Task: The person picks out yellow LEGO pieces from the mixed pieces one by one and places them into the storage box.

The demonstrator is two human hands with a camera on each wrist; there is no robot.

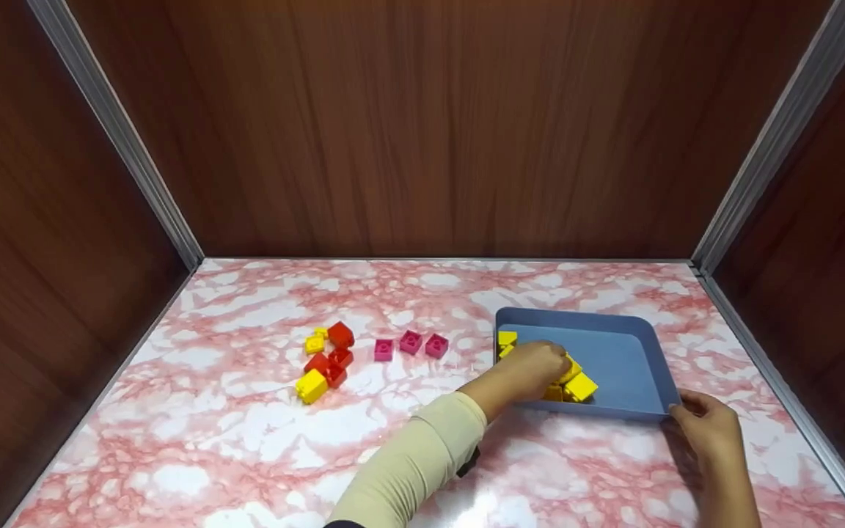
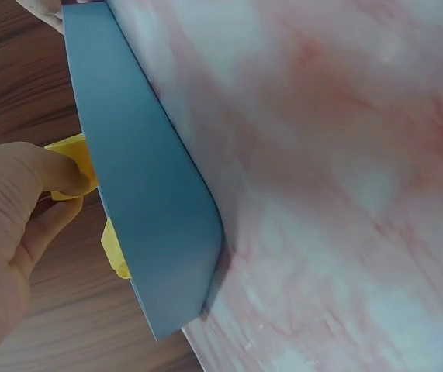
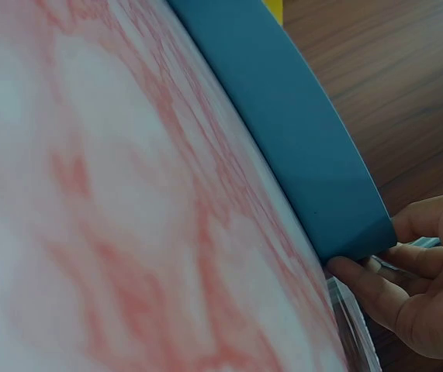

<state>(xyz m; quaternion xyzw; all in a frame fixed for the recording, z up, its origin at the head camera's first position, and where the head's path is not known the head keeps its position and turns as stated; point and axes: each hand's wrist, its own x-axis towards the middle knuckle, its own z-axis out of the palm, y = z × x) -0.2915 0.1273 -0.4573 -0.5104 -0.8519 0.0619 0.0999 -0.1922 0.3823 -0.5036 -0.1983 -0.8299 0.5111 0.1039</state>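
Note:
My left hand (image 1: 532,370), below a beige sleeve, reaches over the near wall of a blue-grey tray (image 1: 617,359). In the left wrist view its thumb and fingers pinch a yellow toy brick (image 2: 72,155) at the tray's rim. Other yellow bricks (image 1: 581,387) lie inside the tray around that hand, some hidden beneath it. My right hand (image 1: 712,425) grips the tray's near right corner; in the right wrist view its fingers (image 3: 423,221) are at the rim and the thumb is low on the wall.
Left of the tray, three pink bricks (image 1: 411,342) lie on the pink-and-white marbled table (image 1: 261,455). Farther left is a loose cluster of red bricks (image 1: 340,335) and yellow bricks (image 1: 311,386). Brown wood-look panels (image 1: 422,132) enclose the table at the back and sides.

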